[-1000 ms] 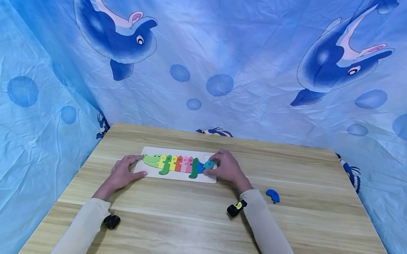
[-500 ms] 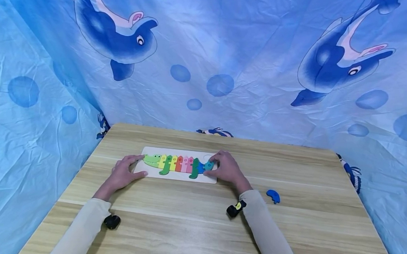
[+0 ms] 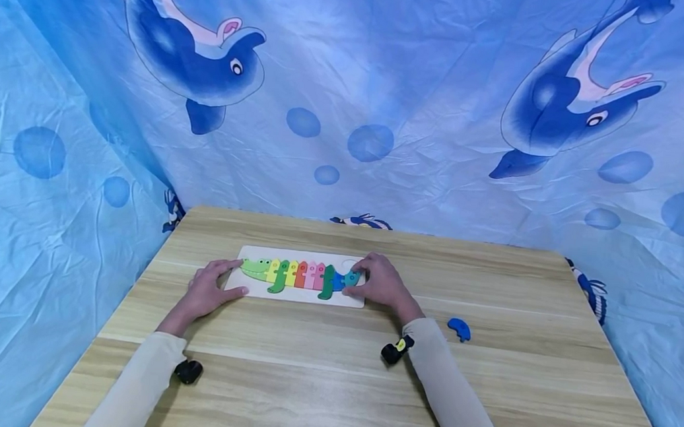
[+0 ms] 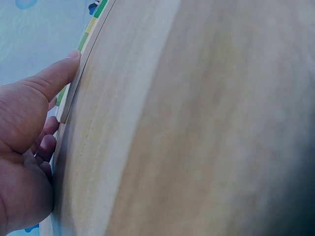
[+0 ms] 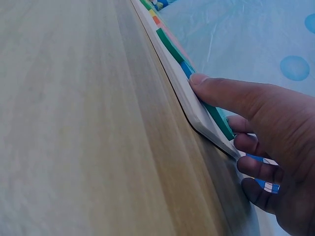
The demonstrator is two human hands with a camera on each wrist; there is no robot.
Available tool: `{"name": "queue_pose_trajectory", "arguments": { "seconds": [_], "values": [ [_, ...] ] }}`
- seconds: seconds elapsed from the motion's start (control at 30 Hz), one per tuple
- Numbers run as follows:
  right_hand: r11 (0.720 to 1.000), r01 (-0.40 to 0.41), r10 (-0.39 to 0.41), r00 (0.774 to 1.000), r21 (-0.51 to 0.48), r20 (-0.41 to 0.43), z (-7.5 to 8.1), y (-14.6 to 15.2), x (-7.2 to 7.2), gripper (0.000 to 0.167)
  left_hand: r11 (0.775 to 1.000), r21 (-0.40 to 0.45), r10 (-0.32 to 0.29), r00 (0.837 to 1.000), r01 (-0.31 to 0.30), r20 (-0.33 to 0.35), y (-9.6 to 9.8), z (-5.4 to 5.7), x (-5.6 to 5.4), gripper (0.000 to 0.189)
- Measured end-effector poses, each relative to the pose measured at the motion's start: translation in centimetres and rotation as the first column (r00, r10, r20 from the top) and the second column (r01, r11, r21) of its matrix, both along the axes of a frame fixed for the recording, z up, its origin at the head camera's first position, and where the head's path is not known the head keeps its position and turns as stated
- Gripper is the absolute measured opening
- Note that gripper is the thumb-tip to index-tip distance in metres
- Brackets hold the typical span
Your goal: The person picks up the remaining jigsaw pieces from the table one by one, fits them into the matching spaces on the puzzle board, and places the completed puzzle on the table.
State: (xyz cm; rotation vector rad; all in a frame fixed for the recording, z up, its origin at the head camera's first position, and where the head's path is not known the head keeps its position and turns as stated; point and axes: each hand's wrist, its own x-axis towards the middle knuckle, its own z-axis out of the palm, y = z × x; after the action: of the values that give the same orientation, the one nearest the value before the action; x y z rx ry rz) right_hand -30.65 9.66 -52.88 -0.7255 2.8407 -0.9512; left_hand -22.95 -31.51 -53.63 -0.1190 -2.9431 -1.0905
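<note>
A white puzzle board [image 3: 297,296] lies on the table, filled with a row of coloured pieces that form a crocodile. At its left end, beside the green head piece [image 3: 255,269], my left hand [image 3: 205,292] holds the board, thumb at the near edge and fingers at the left side. My right hand [image 3: 381,280] pinches a teal puzzle piece [image 3: 352,278] at the right end, next to a blue piece [image 3: 338,281] in the row. In the right wrist view the teal piece [image 5: 220,123] sits low against the board, with thumb and fingers around it.
A loose blue curved puzzle piece [image 3: 459,329] lies on the wooden table [image 3: 306,383], right of my right forearm. Blue dolphin-printed cloth [image 3: 367,189] hangs behind the table and along its sides.
The right hand shifts very slightly at the teal piece, which sits closer against the blue piece than a second ago. The left hand and board stay in place.
</note>
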Motion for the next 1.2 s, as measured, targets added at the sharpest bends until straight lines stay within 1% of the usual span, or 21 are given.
{"name": "queue_pose_trajectory", "arguments": {
  "seconds": [0.27,0.43,0.6,0.7,0.83,1.0,1.1,1.2],
  "values": [
    [1.0,-0.012,0.012,1.0,-0.007,0.005,0.1,0.2,-0.1,0.051,1.0,0.01,0.003,1.0,-0.003,0.007,0.1,0.1,-0.2,0.077],
    [1.0,-0.017,0.017,1.0,-0.007,-0.001,0.2,0.3,-0.2,0.051,1.0,0.001,0.0,1.0,0.0,0.008,0.1,0.2,-0.3,0.078],
    [0.999,-0.013,0.013,1.0,-0.05,0.006,0.5,0.9,0.0,0.053,1.0,-0.001,0.003,1.0,-0.003,0.009,0.1,0.1,-0.3,0.078],
    [0.996,-0.024,0.023,1.0,-0.083,-0.021,1.1,1.6,0.4,0.052,1.0,-0.002,0.002,1.0,-0.002,0.006,0.1,0.0,-0.2,0.078],
    [0.995,-0.039,0.032,0.996,-0.09,-0.079,2.5,2.6,1.0,0.049,1.0,-0.006,0.003,1.0,-0.003,0.004,0.0,-0.1,-0.2,0.078],
    [0.997,-0.022,0.013,0.994,-0.076,-0.113,4.2,4.2,1.6,0.047,1.0,-0.009,0.006,1.0,-0.006,0.01,0.0,-0.1,-0.1,0.077],
    [0.997,-0.01,0.001,0.992,-0.072,-0.124,5.2,5.4,2.0,0.046,1.0,-0.01,0.007,1.0,-0.007,0.009,0.0,-0.1,-0.1,0.076],
    [0.998,0.006,-0.016,0.988,-0.062,-0.153,6.1,6.7,2.5,0.045,1.0,-0.01,0.006,1.0,-0.006,0.006,0.0,-0.1,0.0,0.076]
  ]
}}
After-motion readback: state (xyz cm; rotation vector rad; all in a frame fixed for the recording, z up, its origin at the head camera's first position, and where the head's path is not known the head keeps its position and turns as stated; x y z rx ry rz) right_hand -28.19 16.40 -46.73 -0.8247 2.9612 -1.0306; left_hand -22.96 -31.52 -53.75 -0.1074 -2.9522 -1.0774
